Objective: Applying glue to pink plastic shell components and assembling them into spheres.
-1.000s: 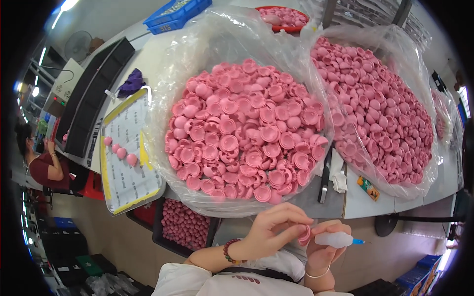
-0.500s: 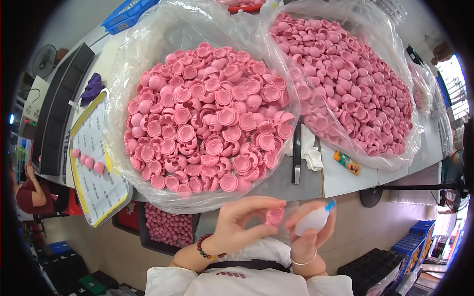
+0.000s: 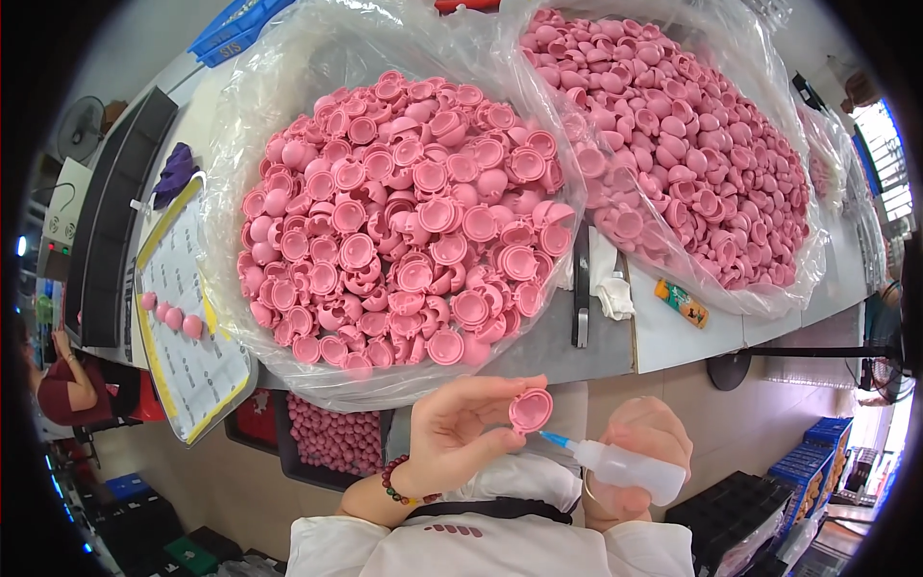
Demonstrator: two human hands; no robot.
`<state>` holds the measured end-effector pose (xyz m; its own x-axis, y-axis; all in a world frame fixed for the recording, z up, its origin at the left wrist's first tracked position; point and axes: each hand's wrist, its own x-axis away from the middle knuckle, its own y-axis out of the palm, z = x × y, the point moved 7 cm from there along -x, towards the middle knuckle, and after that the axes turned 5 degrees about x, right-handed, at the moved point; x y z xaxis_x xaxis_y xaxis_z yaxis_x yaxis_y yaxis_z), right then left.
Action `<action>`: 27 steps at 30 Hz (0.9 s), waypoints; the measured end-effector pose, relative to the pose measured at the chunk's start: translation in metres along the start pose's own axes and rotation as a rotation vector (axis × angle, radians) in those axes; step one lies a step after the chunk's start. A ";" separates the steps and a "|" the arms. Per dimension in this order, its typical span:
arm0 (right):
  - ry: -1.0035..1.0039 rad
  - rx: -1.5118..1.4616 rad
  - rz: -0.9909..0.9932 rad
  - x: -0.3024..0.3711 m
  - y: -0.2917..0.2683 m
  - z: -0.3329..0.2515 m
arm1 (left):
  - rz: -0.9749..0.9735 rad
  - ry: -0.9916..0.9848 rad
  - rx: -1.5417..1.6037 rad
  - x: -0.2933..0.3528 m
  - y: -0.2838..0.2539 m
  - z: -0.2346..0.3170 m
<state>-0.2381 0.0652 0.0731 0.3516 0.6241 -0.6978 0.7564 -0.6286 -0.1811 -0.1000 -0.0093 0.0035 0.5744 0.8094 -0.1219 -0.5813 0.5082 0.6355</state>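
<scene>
Between the thumb and fingers of my left hand (image 3: 463,423) is a pink plastic half shell (image 3: 531,411), its hollow round side showing. My right hand (image 3: 644,447) is closed around a white squeeze bottle (image 3: 630,468) with a blue needle tip. The bottle lies nearly level, and its tip points left at the lower edge of the half shell; whether they touch I cannot tell. Beyond my hands, a clear plastic bag (image 3: 240,125) lies open on the table, heaped with pink half shells (image 3: 404,231).
A second bag of pink shells (image 3: 683,144) stands to the right. Near the table's front edge are a black-handled tool (image 3: 581,288), white tissue (image 3: 611,288) and an orange-green tube (image 3: 681,303). A bin of pink balls (image 3: 332,433) sits below. Another person (image 3: 72,385) is at far left.
My right hand has turned the bottle from tip up and right to tip left, bringing it to the half shell. My left hand has tilted the shell's hollow into view.
</scene>
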 end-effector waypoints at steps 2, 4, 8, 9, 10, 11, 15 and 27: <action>0.036 0.039 -0.039 -0.002 0.004 -0.002 | -0.017 0.025 -0.048 0.001 0.001 0.003; 0.042 0.047 -0.039 -0.003 0.005 -0.003 | -0.024 0.028 -0.043 0.000 0.002 0.003; 0.054 0.061 -0.013 -0.004 0.008 -0.003 | -0.030 0.021 -0.046 0.000 0.003 0.003; 0.053 0.060 -0.012 -0.003 0.007 -0.001 | -0.031 0.022 -0.046 0.001 0.003 0.003; 0.049 0.040 0.004 -0.001 0.005 0.001 | -0.028 0.014 -0.036 0.001 0.003 0.002; 0.045 0.019 0.021 0.000 0.003 0.002 | -0.026 0.006 -0.026 0.001 0.003 0.001; 0.079 0.041 0.012 -0.003 0.002 0.002 | -0.043 0.001 -0.038 0.001 0.004 0.001; 0.083 0.116 0.033 -0.005 0.003 0.006 | -0.065 0.022 -0.056 0.000 0.003 0.003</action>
<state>-0.2410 0.0579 0.0721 0.4232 0.6356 -0.6457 0.6764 -0.6958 -0.2416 -0.0998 -0.0083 0.0080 0.5998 0.7800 -0.1787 -0.5748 0.5753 0.5820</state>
